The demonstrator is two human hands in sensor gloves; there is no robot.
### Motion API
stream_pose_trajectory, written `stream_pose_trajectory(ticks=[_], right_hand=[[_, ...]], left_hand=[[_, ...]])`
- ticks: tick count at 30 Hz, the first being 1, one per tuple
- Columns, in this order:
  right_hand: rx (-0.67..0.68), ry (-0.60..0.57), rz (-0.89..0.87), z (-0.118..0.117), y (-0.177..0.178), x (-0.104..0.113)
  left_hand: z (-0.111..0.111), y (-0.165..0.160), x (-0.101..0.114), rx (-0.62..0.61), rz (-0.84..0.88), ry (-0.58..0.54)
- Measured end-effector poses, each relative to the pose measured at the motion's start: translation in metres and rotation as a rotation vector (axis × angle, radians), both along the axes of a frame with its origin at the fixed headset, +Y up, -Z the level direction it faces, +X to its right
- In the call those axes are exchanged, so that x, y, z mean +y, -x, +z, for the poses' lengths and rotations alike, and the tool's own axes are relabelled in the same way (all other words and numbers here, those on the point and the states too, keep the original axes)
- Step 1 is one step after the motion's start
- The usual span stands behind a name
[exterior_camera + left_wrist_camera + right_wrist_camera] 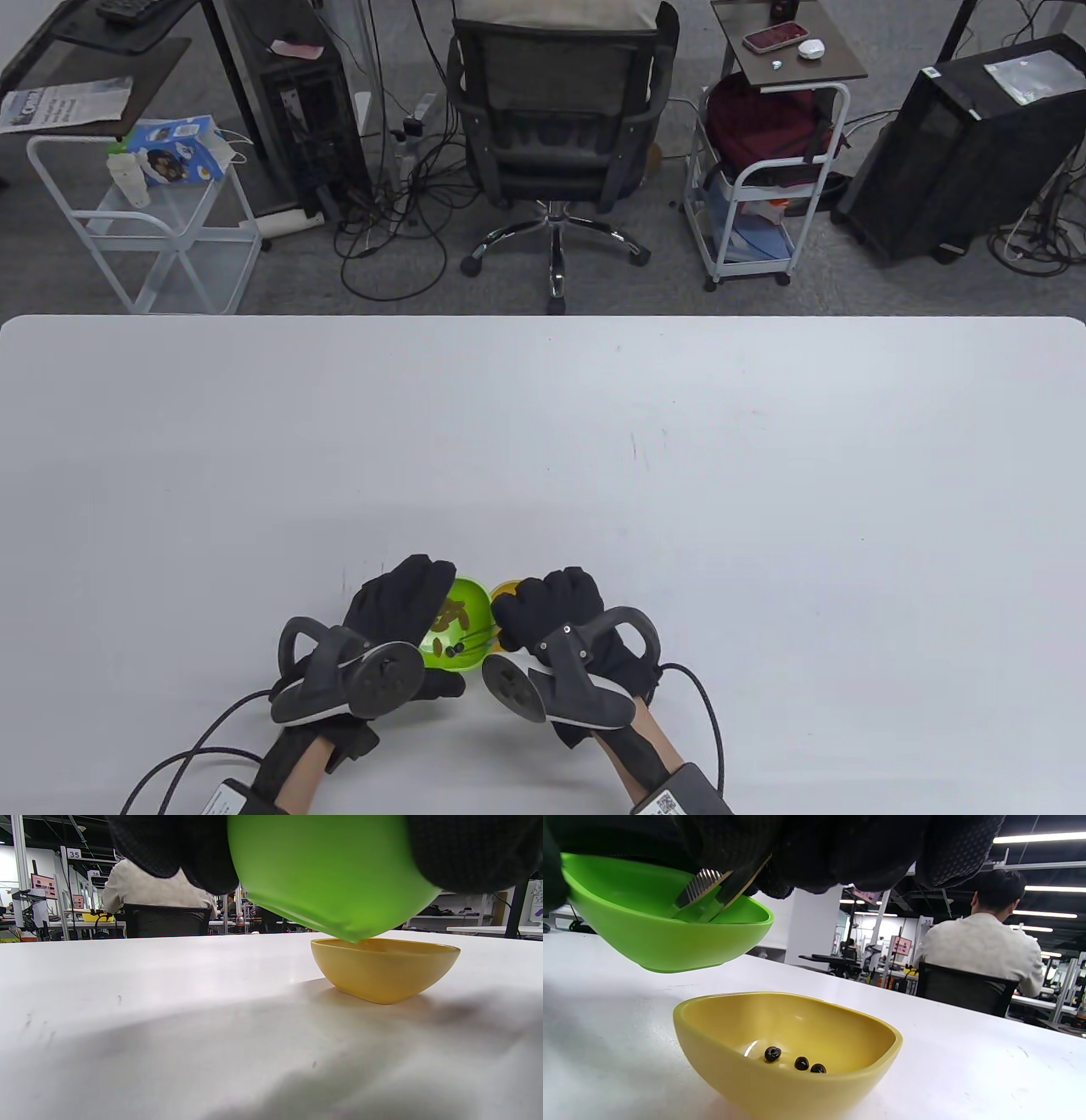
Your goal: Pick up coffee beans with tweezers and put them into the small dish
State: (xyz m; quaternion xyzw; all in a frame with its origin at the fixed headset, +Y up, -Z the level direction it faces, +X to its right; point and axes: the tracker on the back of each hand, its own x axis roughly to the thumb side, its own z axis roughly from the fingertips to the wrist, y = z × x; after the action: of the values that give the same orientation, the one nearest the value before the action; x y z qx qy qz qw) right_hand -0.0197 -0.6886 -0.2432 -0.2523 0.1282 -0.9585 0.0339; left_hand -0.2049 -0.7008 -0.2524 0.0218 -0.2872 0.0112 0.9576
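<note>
My left hand [399, 607] holds a green dish [462, 628] lifted off the table and tilted; it has coffee beans [450, 613] inside. The green dish also shows in the left wrist view [331, 870] and the right wrist view [657, 938]. My right hand [551, 615] grips tweezers [706, 895] whose tips reach down into the green dish; the tips [454, 649] are near beans. A small yellow dish [785, 1052] stands on the table under my right hand, with three beans [797, 1062] in it. It is mostly hidden in the table view [506, 588].
The white table [679, 475] stretches far and to both sides of the hands. Beyond its far edge stand an office chair [556, 127], white carts [764, 187] and a black computer case [967, 144]. Glove cables [704, 705] trail toward the near edge.
</note>
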Motion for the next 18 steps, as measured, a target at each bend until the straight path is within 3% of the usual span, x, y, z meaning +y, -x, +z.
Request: stream_pose_trajectory(ticks=[18], right_hand=[[-0.003,-0.03,0.059,0.0007,0.0064,-0.0001]], left_hand=[[-0.0012,-0.0001,-0.0008,-0.006,0.006,0.017]])
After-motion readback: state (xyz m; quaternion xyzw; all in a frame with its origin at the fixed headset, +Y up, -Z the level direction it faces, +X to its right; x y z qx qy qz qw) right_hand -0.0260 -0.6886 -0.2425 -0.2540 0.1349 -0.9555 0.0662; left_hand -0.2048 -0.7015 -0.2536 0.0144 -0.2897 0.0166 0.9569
